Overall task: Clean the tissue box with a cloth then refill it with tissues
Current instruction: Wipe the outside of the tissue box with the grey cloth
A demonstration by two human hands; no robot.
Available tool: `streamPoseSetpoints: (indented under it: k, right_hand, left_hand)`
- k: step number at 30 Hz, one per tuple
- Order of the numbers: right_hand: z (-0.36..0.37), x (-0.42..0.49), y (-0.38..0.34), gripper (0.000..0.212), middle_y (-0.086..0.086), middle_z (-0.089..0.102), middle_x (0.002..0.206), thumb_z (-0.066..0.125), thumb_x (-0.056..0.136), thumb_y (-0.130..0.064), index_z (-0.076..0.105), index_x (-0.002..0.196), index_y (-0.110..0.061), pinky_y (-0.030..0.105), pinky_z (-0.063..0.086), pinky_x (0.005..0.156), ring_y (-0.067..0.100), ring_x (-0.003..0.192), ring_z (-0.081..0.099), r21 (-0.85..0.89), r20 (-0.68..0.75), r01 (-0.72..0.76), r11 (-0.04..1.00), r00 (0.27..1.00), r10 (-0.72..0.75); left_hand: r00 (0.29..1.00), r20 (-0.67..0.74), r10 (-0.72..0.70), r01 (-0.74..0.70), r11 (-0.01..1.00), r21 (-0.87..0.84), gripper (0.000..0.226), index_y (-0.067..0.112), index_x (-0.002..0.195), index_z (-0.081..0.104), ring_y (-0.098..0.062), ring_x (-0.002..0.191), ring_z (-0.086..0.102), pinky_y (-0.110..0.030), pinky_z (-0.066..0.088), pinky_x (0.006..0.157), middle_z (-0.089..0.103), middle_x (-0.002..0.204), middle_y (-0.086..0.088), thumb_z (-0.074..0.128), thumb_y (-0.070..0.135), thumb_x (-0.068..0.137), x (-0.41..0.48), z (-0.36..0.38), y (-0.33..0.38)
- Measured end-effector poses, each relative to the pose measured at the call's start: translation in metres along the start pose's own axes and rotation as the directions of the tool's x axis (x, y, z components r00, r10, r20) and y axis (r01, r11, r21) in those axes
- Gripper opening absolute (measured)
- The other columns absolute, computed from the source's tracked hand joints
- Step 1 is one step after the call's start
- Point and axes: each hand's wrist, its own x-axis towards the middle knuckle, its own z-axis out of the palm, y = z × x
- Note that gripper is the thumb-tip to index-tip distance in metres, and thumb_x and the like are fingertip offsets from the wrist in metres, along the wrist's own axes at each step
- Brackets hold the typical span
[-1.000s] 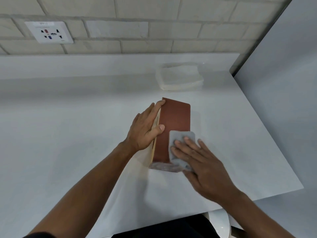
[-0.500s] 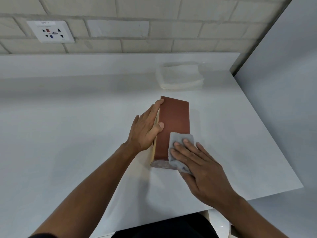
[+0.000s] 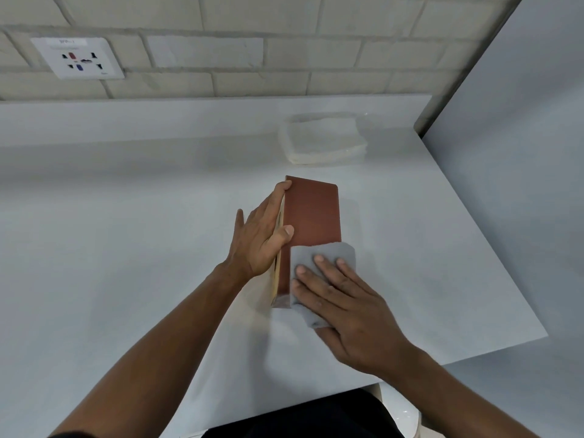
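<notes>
You have a socket [image 3: 77,58] at the upper left of the frame, on the brick wall [image 3: 284,33] (pale blocks); below spreads a white table [image 3: 110,248].

Single head-worn view (wide-angle), facing forward and down, close above the table [image 3: 126,248]
</notes>
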Motion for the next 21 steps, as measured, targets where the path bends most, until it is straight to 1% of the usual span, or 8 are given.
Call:
streamPoseSetpoints:
  k: [3, 6, 8, 10, 12, 14, 17, 21]
  right_hand:
    - [0.000, -0.002, 0.009, 0.045, 0.001, 0.038, 0.156, 0.038, 0.104, -0.031, 0.045, 0.147, -0.017, 0.052, 0.036, 0.113, 0.024, 0.147, 0.030, -0.011, 0.017, 0.057, 0.998, 0.998, -0.056]
    - [-0.009, -0.024, 0.032, 0.045, 0.000, 0.039, 0.156, 0.032, 0.105, -0.029, 0.046, 0.146, -0.018, 0.055, 0.038, 0.109, 0.026, 0.147, 0.030, -0.004, 0.035, 0.023, 1.000, 0.999, -0.023]
    - [-0.011, -0.026, 0.033, 0.045, 0.002, 0.040, 0.155, 0.031, 0.105, -0.029, 0.048, 0.144, -0.016, 0.055, 0.039, 0.109, 0.028, 0.147, 0.031, 0.012, 0.024, 0.005, 1.000, 1.000, -0.005]
    - [-0.006, -0.012, 0.018, 0.045, 0.003, 0.042, 0.154, 0.034, 0.104, -0.029, 0.050, 0.143, -0.015, 0.054, 0.038, 0.111, 0.028, 0.146, 0.031, 0.012, 0.001, 0.028, 1.000, 1.000, -0.028]
    - [0.002, 0.004, 0.003, 0.045, 0.002, 0.041, 0.154, 0.037, 0.103, -0.029, 0.049, 0.144, -0.016, 0.053, 0.036, 0.112, 0.027, 0.146, 0.031, -0.006, -0.004, 0.070, 0.998, 0.998, -0.070]
    - [0.004, 0.007, 0.003, 0.045, 0.001, 0.040, 0.155, 0.035, 0.104, -0.028, 0.047, 0.146, -0.018, 0.053, 0.036, 0.113, 0.025, 0.147, 0.031, -0.013, 0.010, 0.086, 0.996, 0.996, -0.085]
    - [-0.006, -0.016, 0.023, 0.045, 0.000, 0.039, 0.156, 0.032, 0.104, -0.027, 0.046, 0.146, -0.018, 0.054, 0.036, 0.112, 0.025, 0.147, 0.031, -0.001, 0.038, 0.046, 0.999, 0.998, -0.046]
    - [-0.016, -0.029, 0.031, 0.044, 0.000, 0.042, 0.154, 0.033, 0.104, -0.028, 0.049, 0.144, -0.016, 0.055, 0.039, 0.109, 0.024, 0.146, 0.033, 0.037, 0.012, -0.061, 0.997, 0.998, 0.060]
  left_hand:
    - [1.000, 0.004, 0.014, -0.014, 1.000, 0.006, 0.083, 0.044, 0.163, 0.002, -0.010, 0.156, 0.024, -0.073, 0.013, 0.118, 0.015, 0.170, 0.022, 0.026, 0.058, 0.085, 0.000, -0.002, -0.001]
    - [1.000, 0.006, -0.001, 0.001, 1.000, -0.008, 0.085, 0.045, 0.163, 0.002, -0.009, 0.155, 0.024, -0.072, 0.011, 0.119, 0.014, 0.170, 0.024, 0.027, 0.059, 0.083, -0.001, -0.002, 0.000]
    - [1.000, -0.001, -0.002, 0.002, 1.000, -0.013, 0.085, 0.043, 0.163, 0.003, -0.014, 0.152, 0.031, -0.073, 0.012, 0.118, 0.017, 0.170, 0.021, 0.026, 0.057, 0.083, -0.002, -0.001, 0.001]
    - [1.000, -0.010, 0.010, -0.010, 1.000, -0.004, 0.084, 0.041, 0.163, 0.004, -0.019, 0.147, 0.038, -0.074, 0.015, 0.116, 0.021, 0.170, 0.019, 0.025, 0.057, 0.084, -0.001, 0.002, 0.000]
    - [1.000, -0.013, 0.028, -0.028, 1.000, 0.014, 0.081, 0.040, 0.163, 0.004, -0.019, 0.150, 0.036, -0.075, 0.014, 0.116, 0.020, 0.170, 0.018, 0.023, 0.061, 0.087, 0.000, 0.003, -0.001]
    - [0.999, -0.012, 0.033, -0.032, 0.999, 0.033, 0.081, 0.040, 0.163, 0.003, -0.017, 0.153, 0.031, -0.075, 0.011, 0.118, 0.018, 0.171, 0.018, 0.022, 0.064, 0.088, 0.001, 0.001, -0.004]
    - [0.999, -0.006, 0.034, -0.034, 0.998, 0.056, 0.082, 0.042, 0.163, 0.002, -0.016, 0.154, 0.030, -0.073, 0.010, 0.119, 0.016, 0.171, 0.020, 0.024, 0.064, 0.087, 0.000, -0.003, -0.005]
    - [1.000, -0.018, 0.006, -0.006, 1.000, 0.020, 0.082, 0.041, 0.163, 0.001, -0.023, 0.147, 0.040, -0.074, 0.010, 0.118, 0.025, 0.169, 0.013, 0.023, 0.062, 0.087, -0.002, 0.001, -0.003]
